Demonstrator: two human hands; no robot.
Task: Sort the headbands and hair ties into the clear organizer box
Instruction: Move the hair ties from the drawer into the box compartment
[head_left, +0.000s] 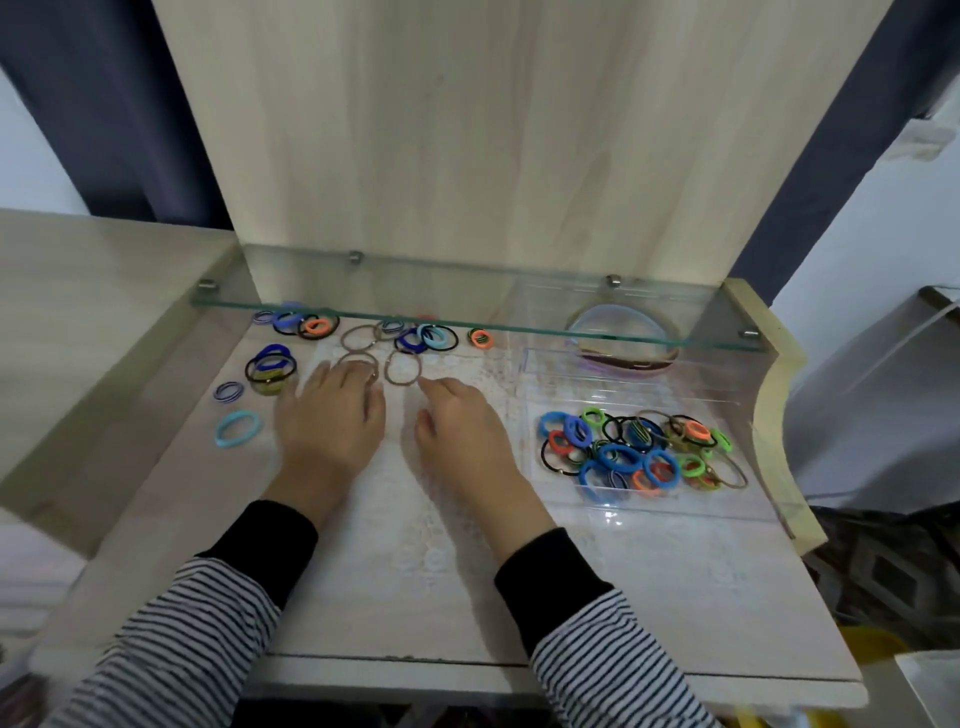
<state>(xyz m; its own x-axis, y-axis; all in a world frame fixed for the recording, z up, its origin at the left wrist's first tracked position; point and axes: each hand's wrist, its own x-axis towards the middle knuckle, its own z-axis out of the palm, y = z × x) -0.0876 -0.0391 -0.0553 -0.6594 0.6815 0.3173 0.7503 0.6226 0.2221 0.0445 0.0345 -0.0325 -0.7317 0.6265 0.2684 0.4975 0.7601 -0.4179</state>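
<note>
Loose hair ties lie on the white desk (415, 545). Two thin brown ties (402, 369) sit just beyond my fingers, and my left hand (332, 410) lies flat with its fingertips on the left one (358, 359). My right hand (457, 426) rests beside it, holding nothing, its index finger reaching towards the right brown tie. At the right stands the clear organizer box (649, 395). Its near compartment holds several coloured ties (639, 452), and its far compartment holds headbands (623, 338), seen through the glass.
A glass shelf (467, 322) hangs low over the back of the desk. Under its edge lies a row of ties (415, 335). To the left are a blue and black pile (270, 366), a striped tie (228, 391) and a light blue tie (238, 427).
</note>
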